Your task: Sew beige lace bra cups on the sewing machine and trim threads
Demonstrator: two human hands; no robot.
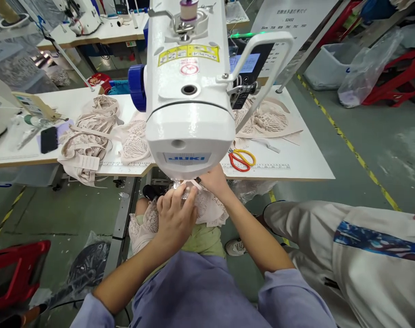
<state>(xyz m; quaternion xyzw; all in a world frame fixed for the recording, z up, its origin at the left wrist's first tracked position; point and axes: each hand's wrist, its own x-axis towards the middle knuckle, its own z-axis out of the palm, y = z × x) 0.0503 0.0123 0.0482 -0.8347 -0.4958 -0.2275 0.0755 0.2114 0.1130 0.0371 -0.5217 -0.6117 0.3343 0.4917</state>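
Observation:
A white JUKI sewing machine stands right in front of me, its head hiding much of the stitching area. Beneath it, a pale beige lace bra hangs over the table's front edge onto my lap. My left hand grips the lace near the needle area, fingers bent over it and thumb beside them. On the far right side of the same piece, my right hand is closed on the fabric by a narrow band; its fingertips are partly hidden under the machine head.
Beige lace bras lie piled left of the machine, and more lace pieces lie right. Red-yellow scissors rest on the white table near a phone further left. A person in light trousers stands close on my right.

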